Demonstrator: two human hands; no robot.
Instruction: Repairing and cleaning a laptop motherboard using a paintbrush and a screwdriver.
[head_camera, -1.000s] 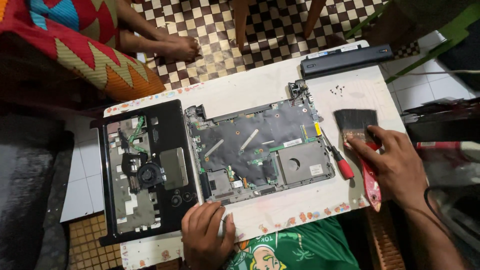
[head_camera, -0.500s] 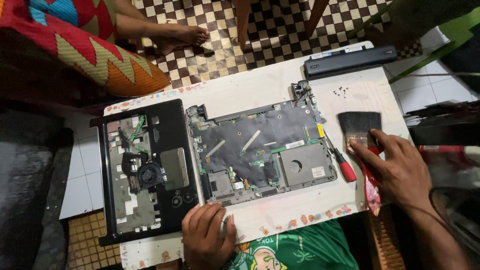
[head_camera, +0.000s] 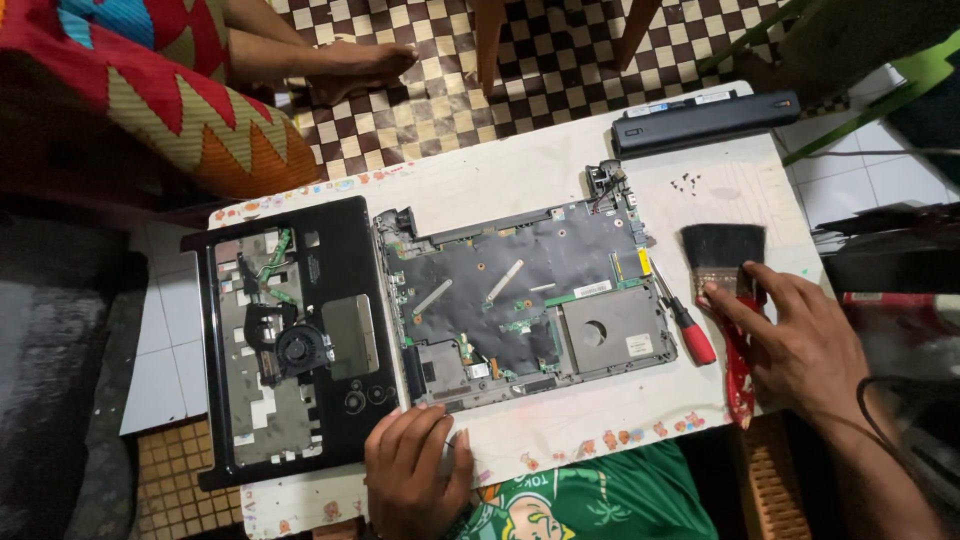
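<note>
While the left hand (head_camera: 415, 470) rests at six o'clock with fingers curled together against the laptop base (head_camera: 525, 300), the right hand (head_camera: 800, 340) at three o'clock lays loosely spread fingers on the brush (head_camera: 735, 290), screwdriver (head_camera: 682, 320) just beside, battery (head_camera: 705, 120) at one o'clock.

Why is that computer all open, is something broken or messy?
Nothing looks broken. The laptop base lies open with its boards bare, its black cover flipped beside it, and tiny loose screws sit scattered near the brush.
</note>
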